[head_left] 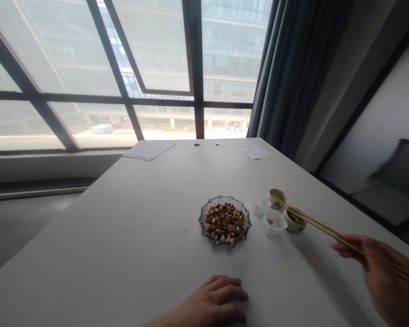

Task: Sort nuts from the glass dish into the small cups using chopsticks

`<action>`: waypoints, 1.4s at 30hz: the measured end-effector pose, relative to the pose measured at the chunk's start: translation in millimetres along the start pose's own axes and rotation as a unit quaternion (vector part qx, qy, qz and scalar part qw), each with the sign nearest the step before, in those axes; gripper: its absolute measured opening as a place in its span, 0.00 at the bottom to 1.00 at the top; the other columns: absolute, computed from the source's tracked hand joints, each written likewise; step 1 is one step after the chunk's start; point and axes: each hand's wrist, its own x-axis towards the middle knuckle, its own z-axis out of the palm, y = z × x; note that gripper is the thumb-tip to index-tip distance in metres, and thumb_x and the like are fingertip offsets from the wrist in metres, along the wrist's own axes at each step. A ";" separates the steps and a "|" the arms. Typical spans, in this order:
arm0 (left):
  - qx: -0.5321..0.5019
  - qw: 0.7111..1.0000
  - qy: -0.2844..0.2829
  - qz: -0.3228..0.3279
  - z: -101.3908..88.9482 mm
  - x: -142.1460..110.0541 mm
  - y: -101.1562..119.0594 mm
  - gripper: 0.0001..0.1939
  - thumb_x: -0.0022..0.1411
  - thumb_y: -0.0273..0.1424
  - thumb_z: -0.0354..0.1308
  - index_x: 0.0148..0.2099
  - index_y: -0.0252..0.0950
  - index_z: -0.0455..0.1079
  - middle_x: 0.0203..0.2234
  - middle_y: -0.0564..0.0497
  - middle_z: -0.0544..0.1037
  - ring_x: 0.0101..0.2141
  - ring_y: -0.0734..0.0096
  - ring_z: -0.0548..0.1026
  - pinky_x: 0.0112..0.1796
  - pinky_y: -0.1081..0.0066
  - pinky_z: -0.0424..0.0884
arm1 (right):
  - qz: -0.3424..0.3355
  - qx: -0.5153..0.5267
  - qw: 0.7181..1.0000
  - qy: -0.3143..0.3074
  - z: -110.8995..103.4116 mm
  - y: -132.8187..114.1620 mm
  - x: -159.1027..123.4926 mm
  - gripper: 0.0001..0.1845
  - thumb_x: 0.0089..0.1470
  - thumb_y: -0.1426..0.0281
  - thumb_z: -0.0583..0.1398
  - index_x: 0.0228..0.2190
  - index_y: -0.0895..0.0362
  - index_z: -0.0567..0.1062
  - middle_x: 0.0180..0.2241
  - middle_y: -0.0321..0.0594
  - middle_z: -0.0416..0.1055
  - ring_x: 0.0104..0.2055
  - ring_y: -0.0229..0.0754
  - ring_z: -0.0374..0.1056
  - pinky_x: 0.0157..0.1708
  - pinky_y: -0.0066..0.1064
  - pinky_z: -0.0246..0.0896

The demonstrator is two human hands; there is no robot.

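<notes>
My right hand (385, 277) grips a pair of wooden chopsticks (327, 229) at the right edge of the white table (129, 236). Their tips hover over a small cream ceramic cup (294, 221). A second cream cup (276, 197) stands just behind it. Two small clear plastic cups (273, 223) (261, 204) sit to their left; the nearer one has a small piece inside. A cut-glass dish (224, 221) filled with brown and pale seeds or nuts stands mid-table. My left hand (213, 302) rests on the table near me, fingers curled loosely, holding nothing.
Sheets of paper (150, 150) lie at the table's far left edge and more paper (255, 151) at the far right. Large windows (129, 72) fill the back, a dark curtain (293, 77) hangs at the right, and a dark chair (395, 181) stands beyond the table's right side.
</notes>
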 end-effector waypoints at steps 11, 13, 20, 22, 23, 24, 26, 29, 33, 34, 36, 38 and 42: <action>0.042 0.998 0.004 0.036 7.1 -4.2 -11.3 0.08 0.78 0.31 0.59 0.56 0.41 0.71 0.61 0.48 0.79 0.65 0.62 0.71 0.67 0.65 0.63 | -0.239 0.092 0.903 -0.345 143.1 -43.5 -20.0 0.08 0.68 0.69 0.62 0.39 0.55 0.82 0.37 0.42 0.82 0.36 0.41 0.79 0.37 0.29 0.77; 0.053 0.998 0.008 0.042 12.0 -5.9 -14.6 0.08 0.78 0.32 0.58 0.56 0.41 0.71 0.61 0.48 0.79 0.65 0.63 0.70 0.67 0.65 0.63 | -0.269 0.099 0.883 -0.372 149.4 -43.6 -25.6 0.06 0.67 0.71 0.62 0.41 0.55 0.82 0.39 0.43 0.81 0.41 0.43 0.80 0.43 0.29 0.76; 0.064 0.997 -0.023 0.041 14.1 -7.7 -17.3 0.09 0.79 0.33 0.57 0.56 0.38 0.72 0.61 0.50 0.79 0.66 0.65 0.70 0.68 0.68 0.61 | -0.266 0.126 0.884 -0.362 142.2 -39.2 -39.1 0.08 0.64 0.74 0.65 0.43 0.52 0.82 0.40 0.42 0.82 0.40 0.44 0.81 0.42 0.27 0.77; 0.057 0.997 -0.033 0.037 11.8 -7.7 -16.8 0.09 0.79 0.34 0.57 0.57 0.39 0.72 0.61 0.50 0.78 0.66 0.65 0.69 0.68 0.67 0.61 | -0.249 0.132 0.884 -0.374 140.7 -35.7 -39.1 0.07 0.64 0.73 0.65 0.41 0.52 0.83 0.39 0.42 0.83 0.39 0.44 0.81 0.41 0.27 0.77; 0.053 0.997 -0.037 0.036 10.8 -7.9 -16.6 0.09 0.79 0.34 0.57 0.57 0.39 0.72 0.61 0.50 0.78 0.67 0.65 0.69 0.69 0.67 0.60 | -0.243 0.133 0.881 -0.383 140.3 -34.2 -39.0 0.07 0.64 0.73 0.65 0.41 0.52 0.84 0.39 0.42 0.83 0.39 0.44 0.81 0.42 0.27 0.77; 0.050 0.997 -0.041 0.034 9.9 -8.1 -16.3 0.10 0.79 0.34 0.56 0.57 0.39 0.72 0.61 0.49 0.78 0.67 0.65 0.69 0.69 0.67 0.60 | -0.240 0.133 0.878 -0.392 139.9 -33.1 -38.8 0.07 0.64 0.73 0.65 0.41 0.52 0.84 0.40 0.42 0.83 0.40 0.44 0.81 0.42 0.27 0.77; 0.047 0.997 -0.047 0.032 8.5 -8.5 -15.7 0.10 0.79 0.34 0.56 0.57 0.39 0.72 0.62 0.49 0.78 0.67 0.65 0.68 0.69 0.66 0.60 | -0.232 0.132 0.875 -0.404 139.1 -31.8 -38.8 0.08 0.65 0.73 0.64 0.41 0.52 0.84 0.41 0.42 0.82 0.40 0.43 0.81 0.42 0.26 0.76; 0.045 0.997 -0.053 0.032 5.5 -8.5 -14.0 0.10 0.80 0.35 0.55 0.57 0.38 0.73 0.63 0.50 0.76 0.68 0.64 0.67 0.70 0.66 0.58 | -0.209 0.136 0.876 -0.414 137.9 -32.0 -39.7 0.08 0.65 0.72 0.64 0.42 0.51 0.84 0.42 0.42 0.82 0.42 0.43 0.80 0.44 0.26 0.76; 0.033 0.997 -0.066 0.024 -0.8 -6.5 -10.4 0.11 0.80 0.35 0.55 0.58 0.40 0.72 0.64 0.50 0.76 0.69 0.64 0.66 0.70 0.66 0.57 | -0.164 0.150 0.880 -0.420 138.4 -32.7 -40.9 0.10 0.69 0.68 0.61 0.42 0.54 0.84 0.41 0.44 0.82 0.42 0.44 0.80 0.42 0.28 0.77; 0.029 0.997 -0.071 0.020 -2.4 -5.9 -9.5 0.11 0.79 0.36 0.56 0.58 0.41 0.73 0.64 0.50 0.76 0.69 0.64 0.65 0.70 0.66 0.58 | -0.153 0.151 0.886 -0.411 138.9 -32.4 -40.8 0.12 0.70 0.68 0.60 0.41 0.54 0.84 0.39 0.44 0.82 0.39 0.43 0.80 0.40 0.28 0.77; 0.022 0.997 -0.079 0.011 -5.3 -4.9 -7.8 0.11 0.79 0.37 0.57 0.58 0.41 0.73 0.63 0.49 0.76 0.69 0.63 0.65 0.69 0.66 0.58 | -0.133 0.139 0.903 -0.383 140.0 -30.9 -39.9 0.13 0.70 0.66 0.59 0.40 0.55 0.84 0.36 0.43 0.82 0.35 0.42 0.80 0.36 0.28 0.77; 0.015 0.996 -0.086 0.006 -7.4 -4.2 -6.3 0.11 0.79 0.37 0.56 0.58 0.42 0.73 0.63 0.49 0.76 0.69 0.63 0.65 0.70 0.66 0.58 | -0.127 0.120 0.920 -0.350 140.3 -29.0 -38.2 0.13 0.70 0.64 0.60 0.39 0.55 0.84 0.34 0.42 0.83 0.32 0.42 0.79 0.34 0.29 0.76; 0.008 0.996 -0.091 -0.004 -9.0 -3.9 -4.4 0.11 0.79 0.36 0.56 0.58 0.42 0.73 0.64 0.50 0.75 0.69 0.63 0.64 0.70 0.66 0.57 | -0.168 0.087 0.937 -0.293 138.0 -26.6 -34.4 0.09 0.67 0.63 0.64 0.40 0.53 0.84 0.37 0.42 0.83 0.38 0.45 0.80 0.40 0.32 0.77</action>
